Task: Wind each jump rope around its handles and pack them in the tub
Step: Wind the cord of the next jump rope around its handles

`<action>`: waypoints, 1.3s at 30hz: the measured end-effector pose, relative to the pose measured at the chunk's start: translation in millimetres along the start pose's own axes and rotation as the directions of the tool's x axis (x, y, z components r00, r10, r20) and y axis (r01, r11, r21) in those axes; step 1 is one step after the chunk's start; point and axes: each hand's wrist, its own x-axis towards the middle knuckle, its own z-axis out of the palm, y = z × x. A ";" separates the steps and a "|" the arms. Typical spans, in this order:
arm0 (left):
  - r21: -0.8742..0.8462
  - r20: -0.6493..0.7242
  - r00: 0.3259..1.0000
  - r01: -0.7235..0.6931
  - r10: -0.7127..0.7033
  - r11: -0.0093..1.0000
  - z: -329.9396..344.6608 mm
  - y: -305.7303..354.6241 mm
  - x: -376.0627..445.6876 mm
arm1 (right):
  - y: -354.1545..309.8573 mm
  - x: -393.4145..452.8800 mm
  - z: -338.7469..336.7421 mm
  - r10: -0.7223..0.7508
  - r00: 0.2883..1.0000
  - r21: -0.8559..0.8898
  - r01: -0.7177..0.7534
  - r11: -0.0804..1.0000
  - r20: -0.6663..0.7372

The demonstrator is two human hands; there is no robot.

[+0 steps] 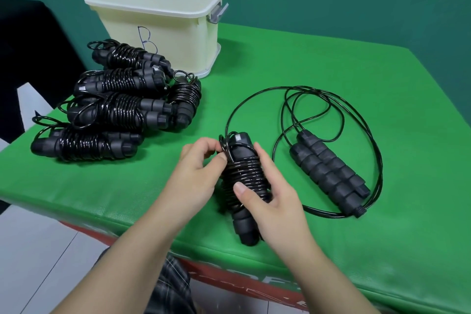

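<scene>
From the head view, the right hand (265, 196) gripped a nearly wound rope (242, 173) while the left hand (201, 160) pinched its end loop. Beyond the fingers, wound ropes (112, 104) lay unpacked beside the tub (158, 23); one loose rope (328, 168) remained.

- My left hand (196, 173) is bare: no glove, ring or band.
- My right hand (265, 194) is bare as well; the thumbnail is short and plain, without polish.
- Both my forearms are uncovered to the bottom edge of the view, with no sleeve or watch on them.
- Below my arms I can see my plaid clothing (168, 285), dark grey and black checks crossed by thin pale lines.
</scene>
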 end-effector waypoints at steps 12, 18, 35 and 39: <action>0.370 0.221 0.959 -0.252 0.179 0.894 -20.4 8.2 7.1 | 7.7 2.2 -1.6 -0.111 0.992 -0.145 0.117 0.982 0.051; 0.485 0.047 0.959 -0.266 0.278 0.833 -3.7 15.6 -4.0 | 15.8 -0.4 1.6 -0.169 0.985 -0.282 0.154 0.947 -0.030; 0.535 0.469 0.882 -0.327 0.048 0.779 -29.9 22.6 16.9 | 13.9 2.8 1.7 -0.127 0.991 -0.320 0.108 0.941 -0.039; 0.699 0.520 0.854 -0.432 0.010 0.569 -32.6 40.2 25.8 | 12.4 1.7 1.2 -0.131 0.991 -0.284 0.116 0.952 -0.037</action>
